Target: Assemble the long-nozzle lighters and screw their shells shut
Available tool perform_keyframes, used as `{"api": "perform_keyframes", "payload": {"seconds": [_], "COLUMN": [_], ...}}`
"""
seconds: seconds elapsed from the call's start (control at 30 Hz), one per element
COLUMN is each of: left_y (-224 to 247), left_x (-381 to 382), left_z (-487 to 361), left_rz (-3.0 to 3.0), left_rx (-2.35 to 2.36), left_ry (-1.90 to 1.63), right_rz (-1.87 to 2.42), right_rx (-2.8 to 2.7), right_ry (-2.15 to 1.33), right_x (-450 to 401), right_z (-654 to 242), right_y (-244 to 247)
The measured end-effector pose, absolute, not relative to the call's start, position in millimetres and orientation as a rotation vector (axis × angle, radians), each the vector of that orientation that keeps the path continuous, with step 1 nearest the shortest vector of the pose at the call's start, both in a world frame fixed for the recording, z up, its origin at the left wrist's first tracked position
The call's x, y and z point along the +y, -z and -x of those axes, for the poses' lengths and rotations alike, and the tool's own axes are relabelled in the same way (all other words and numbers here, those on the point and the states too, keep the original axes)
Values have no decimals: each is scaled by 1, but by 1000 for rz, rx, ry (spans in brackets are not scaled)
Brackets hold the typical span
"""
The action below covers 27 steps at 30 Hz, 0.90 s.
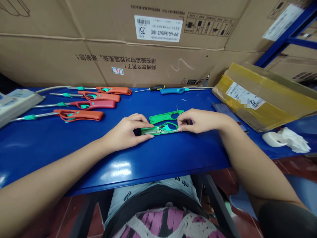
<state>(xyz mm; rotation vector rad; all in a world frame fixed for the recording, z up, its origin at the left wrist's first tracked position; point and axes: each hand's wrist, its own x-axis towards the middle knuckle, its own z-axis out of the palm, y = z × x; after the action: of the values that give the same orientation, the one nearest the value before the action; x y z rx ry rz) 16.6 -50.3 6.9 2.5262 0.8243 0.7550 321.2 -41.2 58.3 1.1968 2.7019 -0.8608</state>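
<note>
An opened green lighter [162, 129] lies on the blue table, its inner parts and thin wires showing in one half of the casing. My left hand [131, 129] grips the left end of this half between thumb and fingers. At the right end, the fingertips of my right hand [195, 120] are pinched together on it; whether they hold a wire or the casing edge is hidden. The other green casing half [160, 117] lies just behind, partly covered by my right hand.
Several red and orange long-necked lighters [80, 115] lie at the left beside a white power strip [19, 102]. Behind are a screwdriver [157, 88] and a blue lighter [173, 91]. A phone [224, 108], a taped carton [267, 96] and a white tape roll [273, 139] stand right.
</note>
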Motion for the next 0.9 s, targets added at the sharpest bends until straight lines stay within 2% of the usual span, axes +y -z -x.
{"api": "perform_keyframes", "payload": {"seconds": [0.33,0.9], "left_y": [-8,-7], "left_x": [-52,-50], "left_z": [-18,-18], "left_rz": [-2493,-2479], "left_rx": [824,839], "left_ry": [-717,-697], "right_rz": [-1200,-1236], "right_rx": [2757,3060], "right_ry": [894,582], "right_x": [-42,-41], "right_z": [-317,-311], "right_y": [-55,-50]}}
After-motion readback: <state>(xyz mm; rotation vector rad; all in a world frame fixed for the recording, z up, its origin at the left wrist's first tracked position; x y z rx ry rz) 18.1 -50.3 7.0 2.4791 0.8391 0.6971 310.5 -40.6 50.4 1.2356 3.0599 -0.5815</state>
